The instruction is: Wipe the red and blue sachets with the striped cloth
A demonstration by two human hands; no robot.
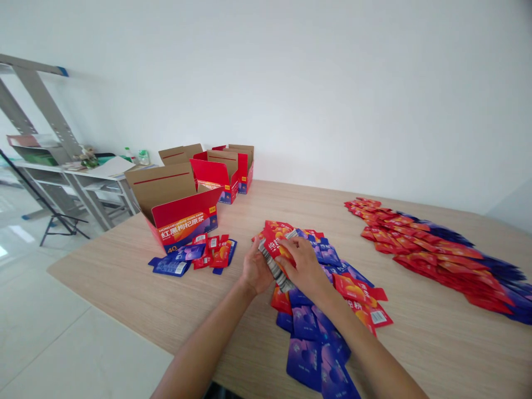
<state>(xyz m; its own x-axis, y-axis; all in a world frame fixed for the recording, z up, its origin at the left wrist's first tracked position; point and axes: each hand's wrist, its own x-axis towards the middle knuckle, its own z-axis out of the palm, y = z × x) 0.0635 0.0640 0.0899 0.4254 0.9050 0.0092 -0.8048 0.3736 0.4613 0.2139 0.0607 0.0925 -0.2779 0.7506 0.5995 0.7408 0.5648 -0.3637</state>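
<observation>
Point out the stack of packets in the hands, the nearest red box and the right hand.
Stack of packets point(273, 245): head view, on the red face of its top packet.
Nearest red box point(181, 216): head view, on its printed front panel.
Right hand point(306, 265): head view, on its back.

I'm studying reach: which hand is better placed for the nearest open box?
Likely the left hand: it is nearer the open box and supports the packet stack on that side. The right hand is farther off, across the stack.
</observation>
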